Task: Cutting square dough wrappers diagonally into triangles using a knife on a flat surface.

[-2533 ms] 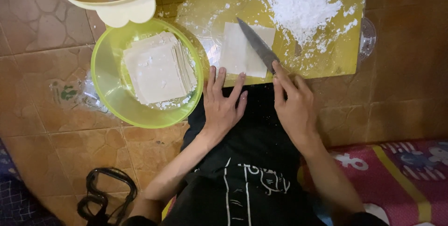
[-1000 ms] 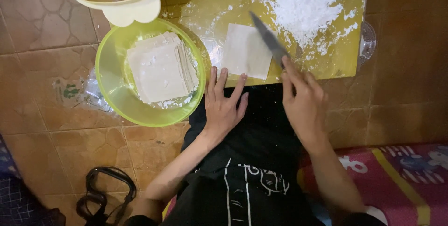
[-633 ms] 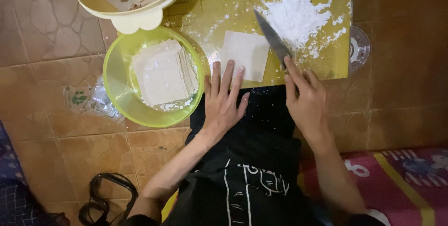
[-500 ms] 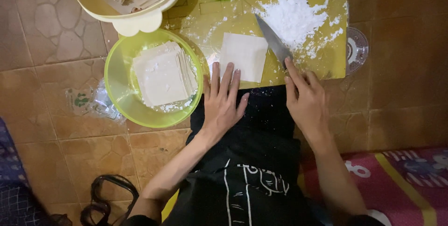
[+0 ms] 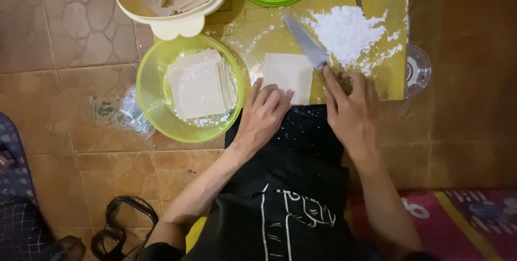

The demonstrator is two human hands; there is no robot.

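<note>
Step in hand: a cut into the dough sheet [image 5: 287,75] is judged to be under way, with the sheet steadied and the blade laid along its far right corner.
Right hand [image 5: 353,111]: closed around the handle of the knife [image 5: 306,42], forefinger stretched along the top toward the blade; the handle itself is mostly hidden under the palm.
Left hand [image 5: 264,115]: laid flat with fingers spread, fingertips pressed on the near edge of the sheet; nothing is pinched.
Dough sheet: flat on the yellow board [image 5: 377,2], just ahead of the left fingertips and just left of the knife grip.
Flour [image 5: 344,29]: heaped beyond the knife hand, right of the blade.
Green bowl [image 5: 148,86]: just left of the left hand, holding a stack of cut squares [image 5: 199,83].
Next move: judged to call for a straight downward press, fingertips kept apart from the edge.
</note>
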